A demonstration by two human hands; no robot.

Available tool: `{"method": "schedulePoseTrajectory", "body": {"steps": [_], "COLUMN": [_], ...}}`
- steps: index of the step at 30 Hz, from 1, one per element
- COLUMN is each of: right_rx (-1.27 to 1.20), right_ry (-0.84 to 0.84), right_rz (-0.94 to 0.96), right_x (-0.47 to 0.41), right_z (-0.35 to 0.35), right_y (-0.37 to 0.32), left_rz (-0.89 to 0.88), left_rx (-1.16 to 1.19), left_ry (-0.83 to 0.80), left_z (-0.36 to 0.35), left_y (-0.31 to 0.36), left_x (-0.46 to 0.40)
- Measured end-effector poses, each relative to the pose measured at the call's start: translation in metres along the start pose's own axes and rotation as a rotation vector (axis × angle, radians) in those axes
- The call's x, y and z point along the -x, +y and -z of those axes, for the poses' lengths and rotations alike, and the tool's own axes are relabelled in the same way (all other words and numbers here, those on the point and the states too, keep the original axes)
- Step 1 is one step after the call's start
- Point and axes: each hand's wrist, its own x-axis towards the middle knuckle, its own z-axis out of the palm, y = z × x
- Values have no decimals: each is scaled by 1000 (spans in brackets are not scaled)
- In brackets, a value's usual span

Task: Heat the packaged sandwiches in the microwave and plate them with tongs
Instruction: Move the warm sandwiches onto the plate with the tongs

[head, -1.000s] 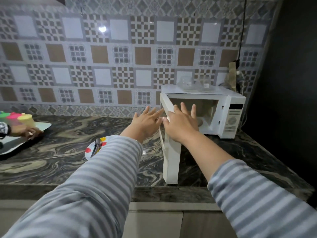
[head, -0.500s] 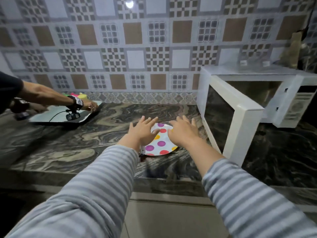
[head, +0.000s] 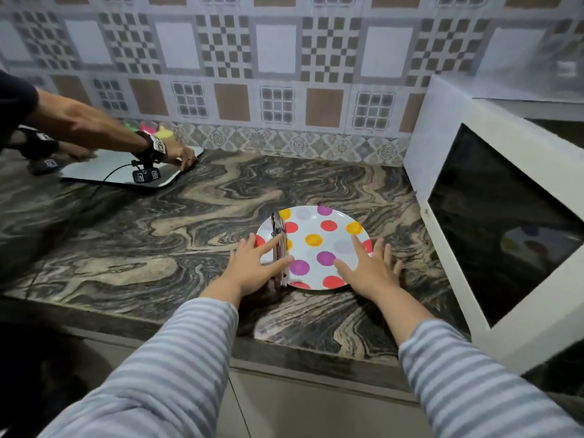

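Fingers spread straight on both hands — left hand (head: 252, 267) over the tongs (head: 279, 248) at the polka-dot plate (head: 328, 238)'s left rim, right hand (head: 368, 267) at its right rim — frame centre, microwave door (head: 493, 216) open at right.

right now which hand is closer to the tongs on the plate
Left. The left hand has its fingers over the tongs at the plate's left edge; the right hand is over the plate's opposite, right side.

The microwave door (head: 502, 216) is cut off at right; the tongs (head: 279, 245) are partly hidden.
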Motion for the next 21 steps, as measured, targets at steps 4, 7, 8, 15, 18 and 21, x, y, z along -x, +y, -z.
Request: {"method": "schedulePoseTrajectory", "body": {"steps": [4, 7, 8, 15, 18, 21], "right_rx": [-10, -2, 0, -32, -89, -150], "right_ry": [22, 85, 96, 72, 47, 31], "right_rz": [-22, -18, -17, 7, 11, 15], "right_x": [-21, -27, -28, -30, -28, -19], "right_z": [-13, -20, -21, -23, -22, -23], "right_y": [8, 10, 10, 13, 13, 12], "left_rz": [11, 4, 7, 28, 33, 56], "left_rx": [-97, -163, -167, -138, -84, 54], "left_ry": [87, 138, 133, 71, 73, 97], "left_z": [-9, -16, -16, -19, -21, -23], "left_y": [-6, -9, -8, -7, -2, 2], "left_x": [-15, -20, -21, -21, -16, -3]}}
